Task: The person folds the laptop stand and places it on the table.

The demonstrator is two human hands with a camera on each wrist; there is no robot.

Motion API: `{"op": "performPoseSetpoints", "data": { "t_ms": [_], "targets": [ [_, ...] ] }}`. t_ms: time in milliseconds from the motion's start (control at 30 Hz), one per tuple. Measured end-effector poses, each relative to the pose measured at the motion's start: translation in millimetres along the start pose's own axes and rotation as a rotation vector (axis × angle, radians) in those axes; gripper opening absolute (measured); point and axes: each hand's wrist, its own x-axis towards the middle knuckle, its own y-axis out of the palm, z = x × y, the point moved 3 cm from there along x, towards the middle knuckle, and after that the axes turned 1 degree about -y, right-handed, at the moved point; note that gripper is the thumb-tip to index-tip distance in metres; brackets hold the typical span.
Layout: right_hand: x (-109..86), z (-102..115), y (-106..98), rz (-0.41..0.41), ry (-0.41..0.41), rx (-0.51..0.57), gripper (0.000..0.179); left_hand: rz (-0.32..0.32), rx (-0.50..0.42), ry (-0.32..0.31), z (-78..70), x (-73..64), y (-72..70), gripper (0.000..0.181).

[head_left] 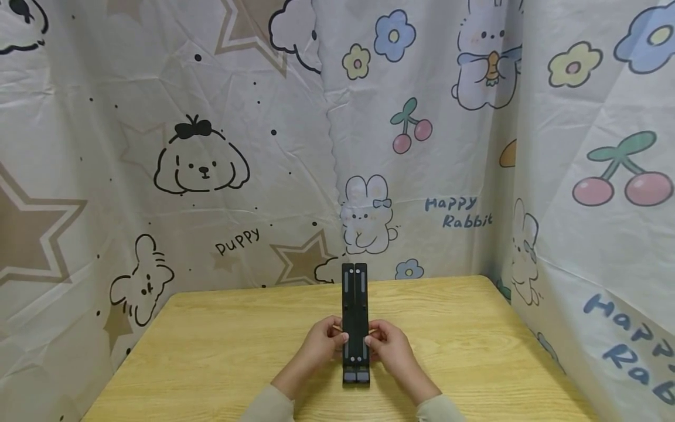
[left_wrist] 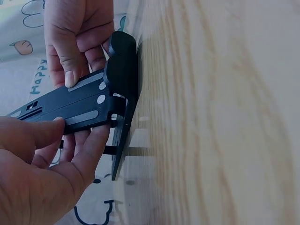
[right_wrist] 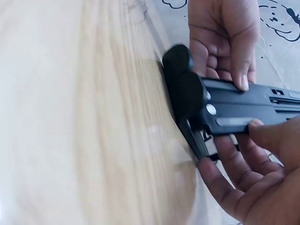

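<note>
A black folding laptop stand [head_left: 355, 316] with grey pads and silver rivets stands over the middle of the table, its two long rails side by side. My left hand [head_left: 323, 341] grips its left edge, thumb on the top face and fingers curled beneath. On the opposite edge, my right hand [head_left: 389, 341] holds it the same way. Both wrist views show the rail [left_wrist: 51, 101] tilted up from a lower base bar [left_wrist: 123, 140], with rounded front lips [right_wrist: 185, 89] close to the tabletop. Parts of the fingers are hidden under the stand.
The light wood-grain table [head_left: 237, 340] spreads out on both sides of the stand. Behind it and at both sides hangs a pale cloth [head_left: 295, 146] printed with puppies, rabbits, stars and cherries, meeting the table's back edge.
</note>
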Motion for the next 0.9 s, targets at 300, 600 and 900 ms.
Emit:
{"op": "performPoseSetpoints", "data": {
  "t_ms": [300, 600, 900],
  "targets": [
    [22.5, 20.0, -33.8, 0.077, -0.128, -0.230, 0.030, 0.103, 0.111, -0.005, 2.5, -13.5, -6.1, 0.038],
    [63.2, 62.3, -75.5, 0.209, -0.250, -0.327, 0.051, 0.167, 0.226, 0.025, 2.4, -27.8, -4.3, 0.069],
    [92.8, 102.9, -79.4, 0.369, -0.367, -0.417, 0.066, 0.151, 0.418, 0.067, -0.8, -36.3, 4.8, 0.089]
  ]
}}
